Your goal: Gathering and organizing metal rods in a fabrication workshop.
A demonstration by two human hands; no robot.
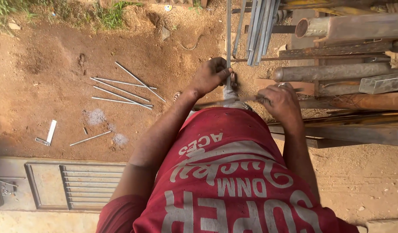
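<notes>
Hands on a long steel bar over bare dirt.
Left hand (211,75) clenches the upright steel bar (228,39); right hand (280,100) pinches a thin rod (220,102); a slip could jab fingers.

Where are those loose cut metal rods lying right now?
In the head view, the cut metal rods lie fanned out on the bare red dirt, to the left of the person's left hand, which grips a long upright metal bar.
</notes>
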